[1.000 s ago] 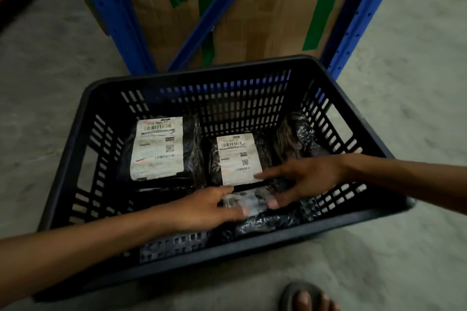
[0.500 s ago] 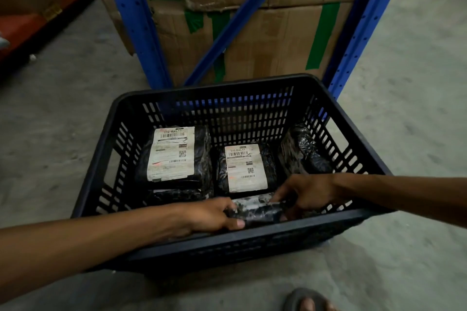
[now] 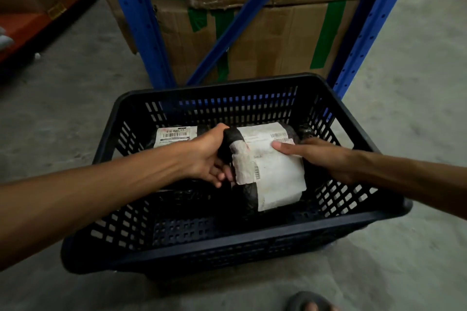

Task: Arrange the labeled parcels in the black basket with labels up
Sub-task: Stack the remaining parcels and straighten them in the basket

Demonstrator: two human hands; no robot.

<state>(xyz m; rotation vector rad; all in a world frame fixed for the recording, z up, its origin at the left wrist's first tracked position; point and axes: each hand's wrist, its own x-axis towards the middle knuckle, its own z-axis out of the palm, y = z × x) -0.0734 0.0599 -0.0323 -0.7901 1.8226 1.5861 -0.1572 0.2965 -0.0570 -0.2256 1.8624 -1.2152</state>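
Placement step: left hand [image 3: 204,156] and right hand [image 3: 321,156] grip parcel [image 3: 267,171] above black basket [image 3: 227,255]; next, lower it label-up.

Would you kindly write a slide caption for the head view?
Both hands, left hand and right hand, hold a label-up parcel over the black basket.

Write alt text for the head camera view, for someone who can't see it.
Both hands, left hand and right hand, grip a black parcel, white label up, inside a black basket. Another labeled parcel lies behind.
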